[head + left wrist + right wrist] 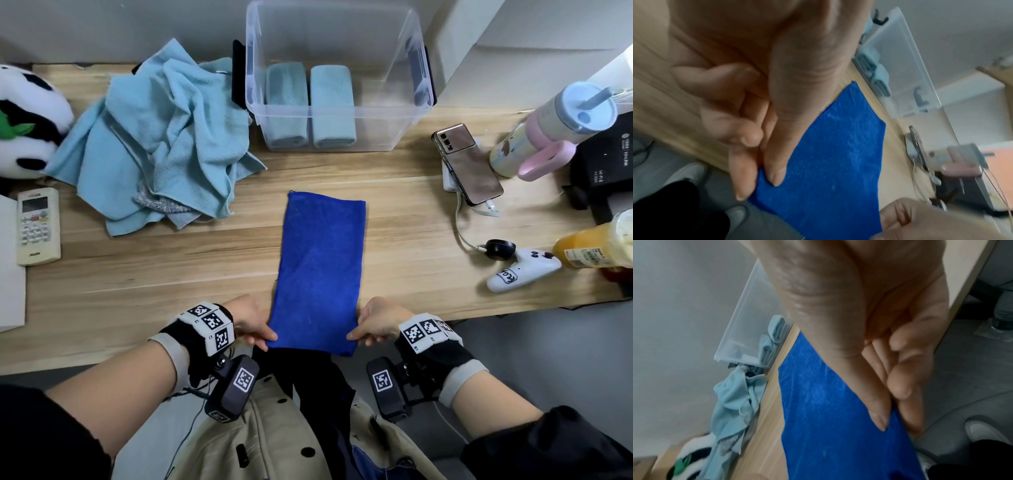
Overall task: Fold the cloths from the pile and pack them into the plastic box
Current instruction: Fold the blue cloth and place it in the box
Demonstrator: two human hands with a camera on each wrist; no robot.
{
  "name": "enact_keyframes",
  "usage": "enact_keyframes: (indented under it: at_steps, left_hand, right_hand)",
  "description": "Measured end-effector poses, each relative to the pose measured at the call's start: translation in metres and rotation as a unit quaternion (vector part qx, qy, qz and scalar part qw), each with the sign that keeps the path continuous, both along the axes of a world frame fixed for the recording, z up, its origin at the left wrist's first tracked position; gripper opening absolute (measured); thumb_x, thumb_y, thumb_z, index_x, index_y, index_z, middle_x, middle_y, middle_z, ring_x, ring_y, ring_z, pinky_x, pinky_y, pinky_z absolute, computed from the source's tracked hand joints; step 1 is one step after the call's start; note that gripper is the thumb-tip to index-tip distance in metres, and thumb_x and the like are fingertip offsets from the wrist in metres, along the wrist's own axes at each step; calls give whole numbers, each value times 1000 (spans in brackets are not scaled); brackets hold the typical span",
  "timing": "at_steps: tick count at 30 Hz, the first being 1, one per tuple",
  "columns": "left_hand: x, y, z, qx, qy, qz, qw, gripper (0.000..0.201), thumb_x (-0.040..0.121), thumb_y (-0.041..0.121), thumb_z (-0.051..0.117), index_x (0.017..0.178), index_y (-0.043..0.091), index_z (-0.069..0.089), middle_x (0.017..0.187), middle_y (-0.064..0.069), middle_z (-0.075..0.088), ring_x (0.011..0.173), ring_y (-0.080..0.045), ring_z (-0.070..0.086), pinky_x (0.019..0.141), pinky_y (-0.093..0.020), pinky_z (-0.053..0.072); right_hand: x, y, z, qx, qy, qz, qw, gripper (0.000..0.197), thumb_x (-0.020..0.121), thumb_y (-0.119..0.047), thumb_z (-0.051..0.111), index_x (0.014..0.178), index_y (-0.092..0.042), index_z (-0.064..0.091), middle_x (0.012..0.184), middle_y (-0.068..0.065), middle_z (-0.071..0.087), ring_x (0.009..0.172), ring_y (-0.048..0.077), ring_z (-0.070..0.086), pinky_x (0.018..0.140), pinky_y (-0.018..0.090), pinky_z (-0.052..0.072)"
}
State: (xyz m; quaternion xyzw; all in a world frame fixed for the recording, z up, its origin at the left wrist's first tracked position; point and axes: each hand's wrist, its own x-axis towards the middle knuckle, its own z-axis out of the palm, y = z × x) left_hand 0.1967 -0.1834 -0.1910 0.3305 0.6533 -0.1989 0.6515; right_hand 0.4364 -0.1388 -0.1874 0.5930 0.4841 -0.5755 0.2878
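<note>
A dark blue cloth [320, 260] lies folded into a long strip on the wooden table [137, 274], its near end hanging past the table's front edge. My left hand [255, 327] pinches the near left corner of the blue cloth [828, 170] between thumb and fingers. My right hand [371, 325] pinches the near right corner of the blue cloth [828, 410] the same way. A pile of light blue cloths [157, 137] sits at the back left. The clear plastic box [404, 113] stands at the back centre with two folded light blue cloths [310, 106] inside.
A plush panda [27, 120] and a white remote [37, 226] lie at the left. On the right are a phone [469, 164] with its cable, a pastel tumbler [555, 126], a white controller [524, 270], an orange bottle [596, 245] and a black device [606, 161].
</note>
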Motion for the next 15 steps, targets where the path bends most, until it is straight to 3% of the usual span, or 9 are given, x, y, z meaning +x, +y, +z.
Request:
enact_keyframes:
  at_steps: [6,9,11,13,15]
  left_hand:
    - [-1,6,3,-36,3,-58,998,27,86,23,65,67,6,59,42,3,63,27,-2,47,30,-12,31]
    - [-5,14,10,-45,-12,-84,995,29,86,33,64,70,9,61,53,4,68,34,-2,55,33,-12,35]
    - [-6,17,13,-27,-31,-112,993,27,83,34,67,68,12,61,50,6,66,37,-1,57,34,-11,34]
    - [-4,18,12,71,-69,-132,986,25,76,31,75,65,18,57,52,7,62,42,-1,55,42,-12,37]
    - [3,15,12,240,-106,-127,957,33,67,31,82,68,24,50,64,9,54,56,-2,50,56,-16,38]
  right_hand:
    - [-5,1,4,-24,-2,23,999,22,84,-21,69,67,-9,61,43,-8,62,34,-1,53,33,10,33]
    - [-3,3,6,-58,27,-37,997,24,82,-19,71,65,-13,55,56,1,66,45,5,61,35,12,38]
    - [-2,3,8,-78,65,-105,989,24,83,-17,69,66,-14,52,57,2,64,50,9,64,36,13,37]
    - [-1,4,11,-89,107,-184,973,18,86,-13,64,72,-13,53,60,3,62,49,9,64,36,13,36]
    - [-1,5,14,-99,133,-251,954,14,88,-11,61,77,-13,53,58,1,62,46,7,63,35,12,36]
